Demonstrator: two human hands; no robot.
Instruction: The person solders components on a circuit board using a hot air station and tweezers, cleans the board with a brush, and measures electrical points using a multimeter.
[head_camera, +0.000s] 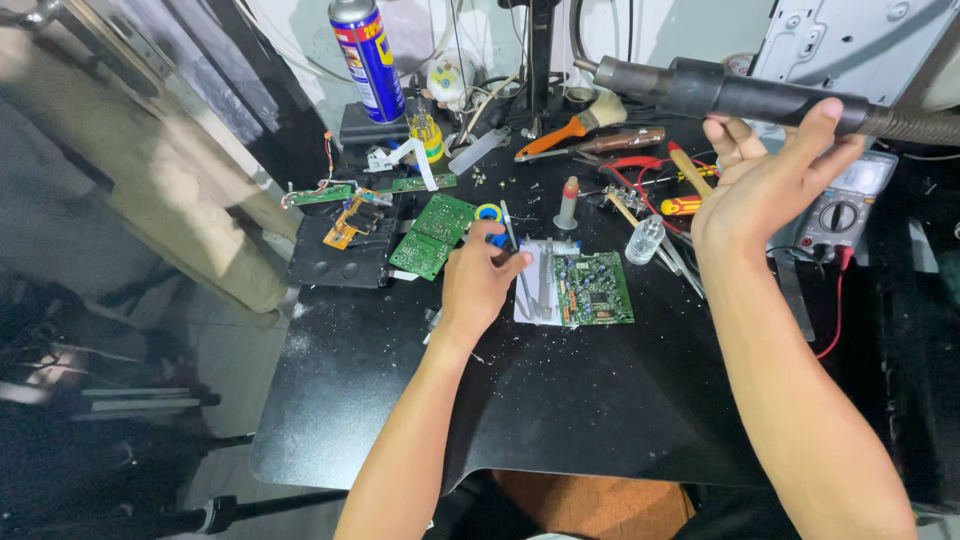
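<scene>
My left hand (478, 280) rests on the black bench top (520, 400), fingers closed on a slim metal tool (510, 228) that looks like tweezers, next to a blue solder spool (488, 213). Just right of it lies a green circuit board (594, 289) on a white sheet (530, 290). My right hand (765, 180) is raised at the right, palm up. Its thumb and fingers hold a black nozzle with a ribbed hose (720, 95) that points left above the bench.
Two more green boards (432, 233) and an orange one (345, 222) lie at the left. Behind stand a blue spray can (368, 58), a brush (580, 122), screwdrivers (690, 170), a small clear bottle (645, 240) and a multimeter (848, 205). Grit speckles the bench top.
</scene>
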